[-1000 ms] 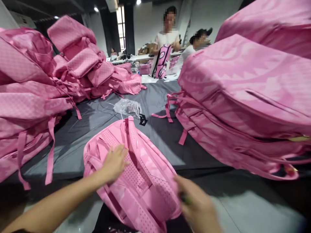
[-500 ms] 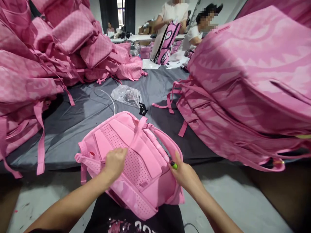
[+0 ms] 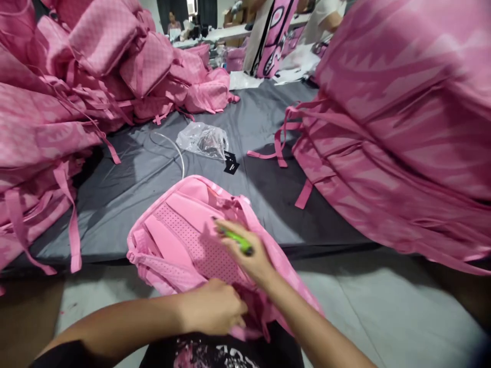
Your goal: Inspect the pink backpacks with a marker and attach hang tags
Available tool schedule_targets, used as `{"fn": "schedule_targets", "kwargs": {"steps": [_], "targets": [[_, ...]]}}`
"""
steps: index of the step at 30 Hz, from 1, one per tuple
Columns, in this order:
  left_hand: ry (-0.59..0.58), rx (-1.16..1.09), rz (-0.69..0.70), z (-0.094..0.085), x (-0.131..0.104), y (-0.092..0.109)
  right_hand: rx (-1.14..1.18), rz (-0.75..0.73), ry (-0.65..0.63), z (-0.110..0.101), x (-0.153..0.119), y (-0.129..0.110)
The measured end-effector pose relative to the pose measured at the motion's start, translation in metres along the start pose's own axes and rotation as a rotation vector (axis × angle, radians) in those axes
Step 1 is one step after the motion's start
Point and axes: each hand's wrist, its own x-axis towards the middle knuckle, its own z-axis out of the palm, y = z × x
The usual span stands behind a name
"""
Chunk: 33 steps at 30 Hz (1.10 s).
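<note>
A pink backpack (image 3: 184,204) rests tilted at the table's front edge and over my lap, its padded, dotted back panel facing up. My left hand (image 3: 218,306) is closed on the bag's lower part, where pink fabric shows by the fingers; its fingertips are partly hidden. Above the back panel, my right hand (image 3: 249,255) grips a small lime-green tool (image 3: 238,239) with dark ends. The tool is blurred, so its exact kind is unclear. A shoulder strap (image 3: 164,268) of the backpack lies along its near left side.
Pink bags (image 3: 149,61) are heaped on the left. A large pile of pink backpacks (image 3: 402,128) stands at right, straps hanging over the dark table cover (image 3: 264,204). Beyond my bag lie a clear plastic bag (image 3: 201,139) and black tags (image 3: 231,163). People stand farther back.
My left hand has moved from the back panel down to the bag's lower part. My right hand has left the right-side strap and come in over the panel with the green tool.
</note>
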Motion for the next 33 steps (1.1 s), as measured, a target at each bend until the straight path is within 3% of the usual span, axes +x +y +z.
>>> {"fn": "schedule_targets", "kwargs": {"steps": [2,4,6,9,13,15,17,20,22,24,28,30,33], "targets": [[0.180,0.161,-0.087,-0.040,-0.006,-0.025,0.026,-0.043,0.186,-0.027,0.001,0.009],[0.364,0.381,-0.179,-0.076,0.006,-0.049,0.038,-0.026,0.306,-0.048,0.005,0.011],[0.366,0.518,-0.197,-0.099,0.027,-0.070,0.030,0.000,0.362,-0.055,0.011,0.014],[0.224,0.593,-0.171,-0.103,0.055,-0.087,0.067,-0.016,0.450,-0.052,0.020,0.024],[0.213,0.626,-0.193,-0.088,0.065,-0.096,0.043,-0.075,0.442,-0.055,0.023,0.047],[0.202,0.642,-0.184,-0.091,0.056,-0.104,-0.033,-0.085,0.391,-0.062,0.020,0.059],[0.180,0.693,-0.183,-0.106,0.037,-0.118,-0.117,-0.091,0.344,-0.070,0.017,0.069],[0.218,0.836,-0.303,-0.135,0.003,-0.136,-0.185,-0.066,0.283,-0.079,0.014,0.076],[0.267,0.904,-0.365,-0.142,-0.009,-0.137,-0.170,-0.033,0.269,-0.081,0.014,0.072],[0.264,0.869,-0.341,-0.134,-0.004,-0.130,-0.151,-0.009,0.301,-0.080,0.017,0.061],[0.178,0.597,-0.275,-0.093,0.033,-0.104,-0.219,0.015,0.426,-0.069,0.026,0.035],[0.249,0.509,-0.295,-0.077,0.046,-0.096,-0.242,0.036,0.471,-0.061,0.032,0.028],[0.455,0.441,-0.328,-0.063,0.046,-0.089,-0.253,0.045,0.489,-0.051,0.037,0.029]]}}
